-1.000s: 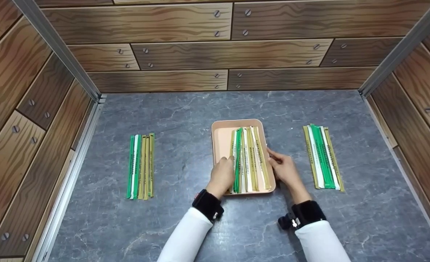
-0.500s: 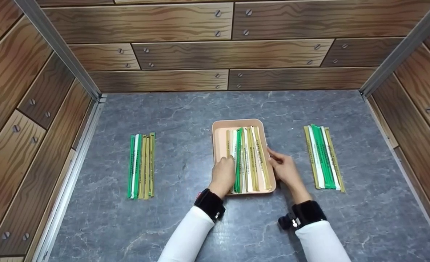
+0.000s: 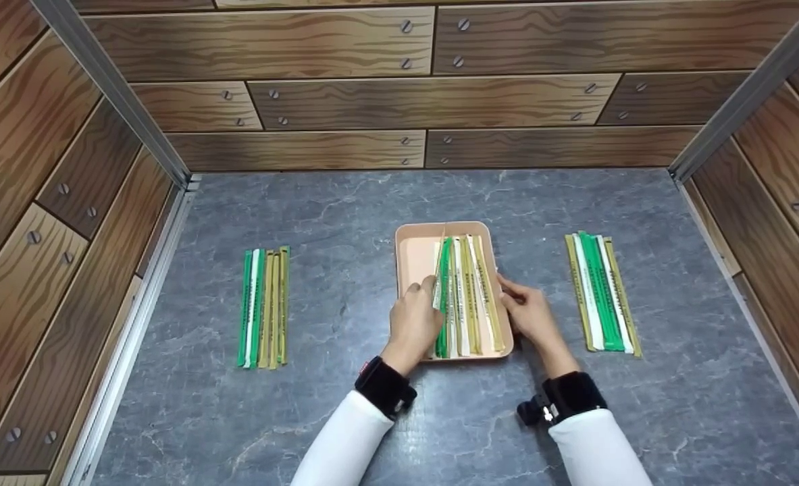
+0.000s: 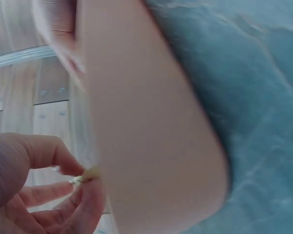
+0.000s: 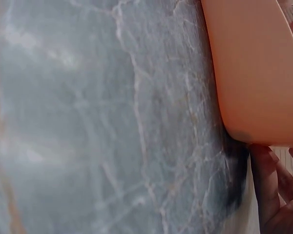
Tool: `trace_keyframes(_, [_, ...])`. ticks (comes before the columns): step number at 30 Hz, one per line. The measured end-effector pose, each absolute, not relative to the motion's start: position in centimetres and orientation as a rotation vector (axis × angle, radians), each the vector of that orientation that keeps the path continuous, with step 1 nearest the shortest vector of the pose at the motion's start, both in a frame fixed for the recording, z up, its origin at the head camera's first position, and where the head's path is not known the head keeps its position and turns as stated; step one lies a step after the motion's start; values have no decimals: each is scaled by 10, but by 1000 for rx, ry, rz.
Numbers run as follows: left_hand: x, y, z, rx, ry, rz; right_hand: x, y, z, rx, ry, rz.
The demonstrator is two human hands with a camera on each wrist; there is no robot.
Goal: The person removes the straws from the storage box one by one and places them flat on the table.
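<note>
Inside the tray (image 3: 413,253) and lengthwise to it, a stick (image 4: 91,172) is pinched by the nearer left hand (image 3: 414,327), while the tray's right side is touched by the right hand (image 3: 533,316), fingers unclenched.

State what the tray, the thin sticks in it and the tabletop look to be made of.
Tray: probably moulded plastic, fairly matte; smooth, even peach walls, rounded corners.
Sticks: seemingly paper or thin plastic sleeves, flat and printed; contents hidden.
Tabletop: marble look, slightly glossy, with pale veins and soft reflections; stone or printed laminate, I cannot tell.
</note>
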State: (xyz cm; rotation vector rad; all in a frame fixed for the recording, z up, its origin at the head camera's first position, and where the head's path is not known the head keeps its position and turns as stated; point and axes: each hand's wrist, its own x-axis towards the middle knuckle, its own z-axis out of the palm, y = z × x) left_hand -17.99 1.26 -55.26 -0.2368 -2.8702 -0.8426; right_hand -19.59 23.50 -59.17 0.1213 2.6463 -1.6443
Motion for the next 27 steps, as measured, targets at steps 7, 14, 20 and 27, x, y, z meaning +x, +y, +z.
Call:
trace_keyframes(7, [-171,-7,-534,-236,-2725,-1039,-197,235,-594,124,2630,-1656])
trace_keyframes(14, [-168,-60,-532,-87,-2645,-1066,-197,237,-592,111,2636,-1669])
trace_keyframes(20, [-167,-114,-532,105,-2671,-1001,-198,238,-591,104,2656,-1635])
trace_keyframes(27, [-168,-170,-534,354,-2753,-963,-197,236,-593,121,2608,-1689])
